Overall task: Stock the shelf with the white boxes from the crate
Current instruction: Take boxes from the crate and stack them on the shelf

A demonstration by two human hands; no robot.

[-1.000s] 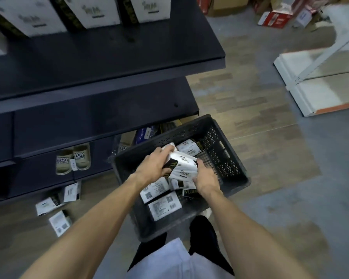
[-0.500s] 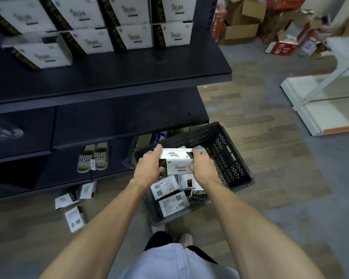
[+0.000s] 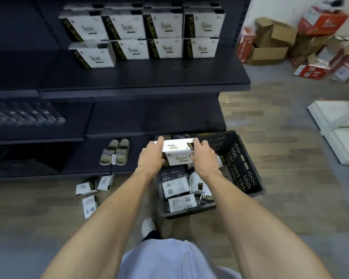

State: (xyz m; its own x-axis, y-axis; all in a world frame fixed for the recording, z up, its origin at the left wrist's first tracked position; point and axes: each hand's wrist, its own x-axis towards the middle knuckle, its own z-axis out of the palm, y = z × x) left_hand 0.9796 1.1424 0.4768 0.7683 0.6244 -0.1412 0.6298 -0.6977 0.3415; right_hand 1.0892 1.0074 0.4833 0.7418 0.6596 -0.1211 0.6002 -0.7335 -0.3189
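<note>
Both hands are clamping one stack of white boxes [image 3: 176,152] from opposite ends: the left hand [image 3: 151,158] is gripping the left end, the right hand [image 3: 203,156] the right end.

Head view: the stack is now hanging above the far end of the black crate [image 3: 244,164], clear of the loose boxes [image 3: 178,193] lying inside. Half a second ago it was sitting lower, just over that pile; a second ago the hands were squaring it up inside the crate. The shelf [image 3: 149,77] is also coming further into view, with two tiers of shelved boxes [image 3: 141,35] at the back and bare board in front. Judgement: pick-up is complete and transfer to the shelf is beginning. Several boxes are remaining in the crate, so more cycles are needed.
</note>
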